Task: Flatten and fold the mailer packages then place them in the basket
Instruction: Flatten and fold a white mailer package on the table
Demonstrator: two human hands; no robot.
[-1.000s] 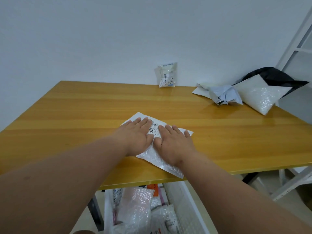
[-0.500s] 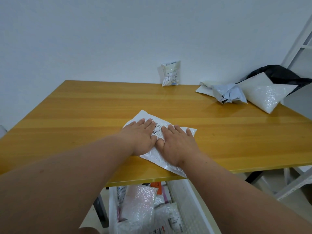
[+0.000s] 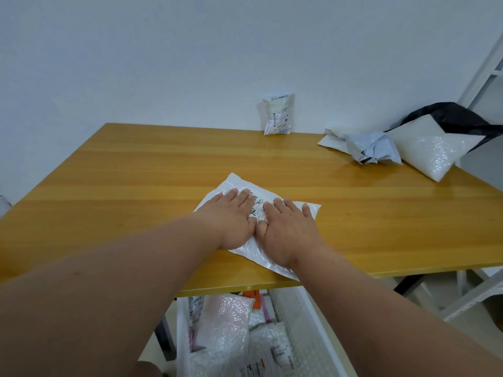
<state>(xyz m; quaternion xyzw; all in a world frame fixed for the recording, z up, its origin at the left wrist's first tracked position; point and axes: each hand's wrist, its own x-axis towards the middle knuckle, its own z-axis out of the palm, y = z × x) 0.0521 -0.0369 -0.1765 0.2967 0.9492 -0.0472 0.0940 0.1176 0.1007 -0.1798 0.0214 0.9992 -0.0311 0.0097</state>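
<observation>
Both hands flat, fingers straight and spread: left hand (image 3: 231, 219) and right hand (image 3: 288, 232) side by side, thumbs touching, pressing white mailer (image 3: 310, 209) against bench (image 3: 122, 186) near front edge. Judged: flattening step in hand, fold not yet made.

Basket (image 3: 304, 330) below bench front, already holding several bubble mailers, so some work done.

Left to do: small mailer (image 3: 278, 114) leaning on wall, crumpled grey mailer (image 3: 373, 149), large bubble mailer (image 3: 430, 148) over black bag (image 3: 451, 112), far right.
</observation>
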